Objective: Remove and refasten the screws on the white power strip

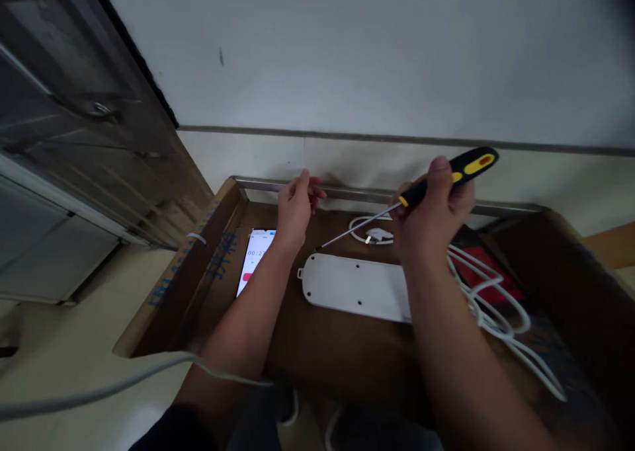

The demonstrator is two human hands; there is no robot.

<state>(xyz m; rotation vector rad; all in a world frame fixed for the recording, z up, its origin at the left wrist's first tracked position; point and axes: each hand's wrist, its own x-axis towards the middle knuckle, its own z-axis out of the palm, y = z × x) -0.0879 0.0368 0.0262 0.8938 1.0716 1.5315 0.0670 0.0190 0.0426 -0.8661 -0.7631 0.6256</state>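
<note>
At the far left of my feed stands a grey metal cabinet (74, 127), with a thin grey cable (99, 388) running low across toward the left forearm. Next comes a brown cardboard surface (337, 352) with a blue-printed flap (198, 272), carrying a flat smartphone showing a timer (256, 260). The left hand (296, 209) hangs open and empty just above the phone, its fingers loosely raised. To its right, a long white plastic power strip (354, 286) lies with its holed underside up, and a small coil of white cable with a plug (372, 233) sits just behind it. The right hand (436, 216) is clenched around a black-and-yellow screwdriver (464, 171), whose thin steel shaft (357, 225) slants down and left, its tip just above the strip's far end. Farther right, loose white cable (496, 305) loops across a red-and-black package (489, 272).
</note>
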